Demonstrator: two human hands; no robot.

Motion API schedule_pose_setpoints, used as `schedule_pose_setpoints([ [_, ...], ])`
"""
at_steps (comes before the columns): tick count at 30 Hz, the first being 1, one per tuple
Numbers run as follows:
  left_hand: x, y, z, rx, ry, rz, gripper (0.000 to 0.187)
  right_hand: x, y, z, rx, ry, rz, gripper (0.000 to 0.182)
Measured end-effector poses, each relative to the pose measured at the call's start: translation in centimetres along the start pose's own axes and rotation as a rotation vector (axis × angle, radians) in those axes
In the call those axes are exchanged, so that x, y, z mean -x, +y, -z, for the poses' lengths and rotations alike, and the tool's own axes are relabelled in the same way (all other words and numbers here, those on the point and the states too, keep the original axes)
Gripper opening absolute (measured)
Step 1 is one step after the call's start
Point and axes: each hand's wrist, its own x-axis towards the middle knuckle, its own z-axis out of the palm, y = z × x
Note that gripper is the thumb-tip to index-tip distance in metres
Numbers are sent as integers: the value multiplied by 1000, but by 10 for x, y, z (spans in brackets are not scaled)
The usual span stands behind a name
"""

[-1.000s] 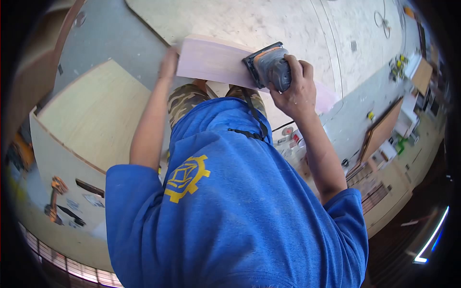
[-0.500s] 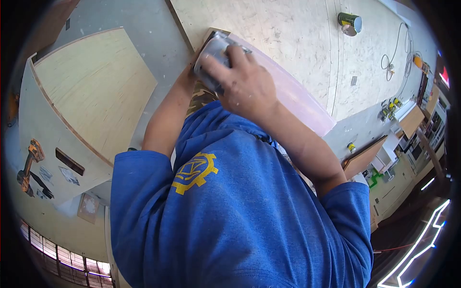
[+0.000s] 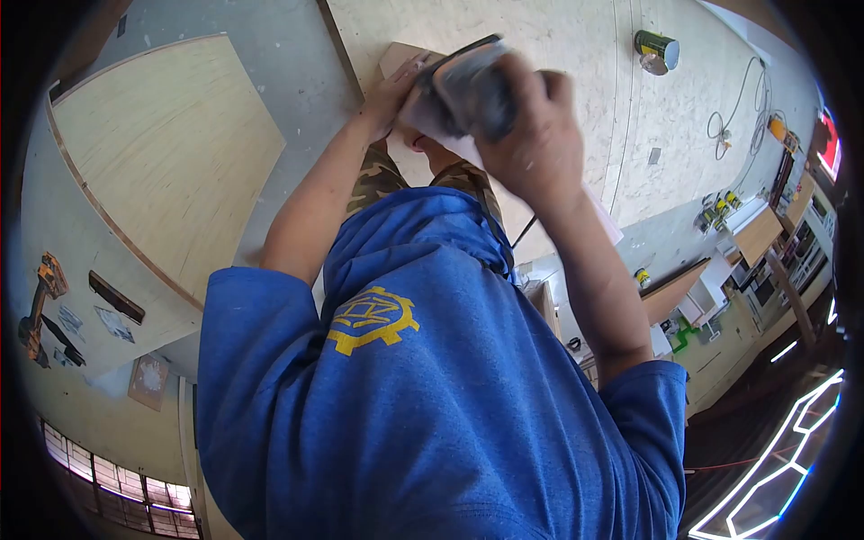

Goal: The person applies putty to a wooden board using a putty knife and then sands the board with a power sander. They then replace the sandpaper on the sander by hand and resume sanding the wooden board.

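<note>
My right hand [image 3: 540,135] is wrapped round a dark grey handheld tool, perhaps a sander [image 3: 472,90], blurred by motion. The tool is tilted over the near end of a long pinkish board [image 3: 603,216]; whether they touch is unclear. At that end, my left hand [image 3: 394,94] grips the board's edge, its fingers partly hidden beside the tool. Both forearms and the tool cover much of the board.
A large pale panel [image 3: 558,54] lies beyond, bearing an open can [image 3: 656,52] and a cable [image 3: 720,130]. At left stands a curved plywood piece [image 3: 171,144], with an orange power tool [image 3: 49,279] on a nearby surface. Several small cans sit at right.
My right hand and the tool have moved right and tilted up. My left hand now shows at the board's end. The pinkish board is more hidden, and my legs show more.
</note>
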Motion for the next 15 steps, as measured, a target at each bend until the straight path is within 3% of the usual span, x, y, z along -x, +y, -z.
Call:
schedule_pose_setpoints([
  [4,-15,0,4,-20,-17,-44,52,-17,2,4,5,29,15,70],
  [6,-23,-3,12,-41,-55,-52,50,-15,-11,1,11,-72,51,68],
  [8,-32,-19,33,-61,-290,-121,44,-7,-26,-2,-25,-122,119,64],
  [9,-27,-12,30,-182,-261,-174,39,-1,-28,-9,-32,-128,191,58],
  [11,7,14,1,64,-191,-21,39,15,-34,-12,-88,-170,207,58],
  [12,33,39,-32,63,-7,93,45,24,-33,-12,-91,-162,194,58],
  [13,25,31,-25,55,-13,98,45,31,-29,-11,-108,-139,117,57],
  [15,0,8,-2,-124,40,-94,51,41,-13,-8,-106,-95,-19,58],
])
